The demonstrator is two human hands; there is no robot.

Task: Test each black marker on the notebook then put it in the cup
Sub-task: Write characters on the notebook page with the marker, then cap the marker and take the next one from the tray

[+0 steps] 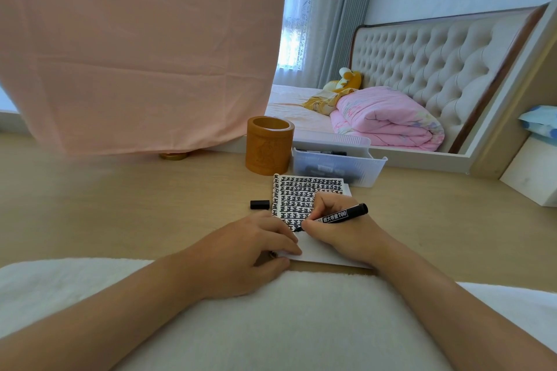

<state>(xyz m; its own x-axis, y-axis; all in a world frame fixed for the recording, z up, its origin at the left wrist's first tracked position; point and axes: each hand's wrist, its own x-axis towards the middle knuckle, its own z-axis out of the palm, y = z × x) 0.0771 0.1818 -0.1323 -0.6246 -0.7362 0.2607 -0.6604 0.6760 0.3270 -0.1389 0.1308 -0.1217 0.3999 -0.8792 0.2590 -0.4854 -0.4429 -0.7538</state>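
Observation:
A small notebook (304, 193) lies on the wooden desk, its page filled with rows of black marks. My right hand (337, 229) grips an uncapped black marker (337, 216) with its tip on the page near the lower rows. My left hand (256, 244) rests flat on the notebook's near left corner, holding it down. The marker's black cap (259, 204) lies on the desk just left of the notebook. A brown bamboo cup (269, 145) stands upright behind the notebook; I cannot see inside it. A clear plastic bin (337, 164) right of the cup holds more black markers.
A pink cloth (135, 48) hangs over the back left of the desk. A mirror (391, 69) at the back reflects a bed and a pink quilt. A white box (530, 172) stands at the far right. White fluffy fabric (271, 325) covers the near edge.

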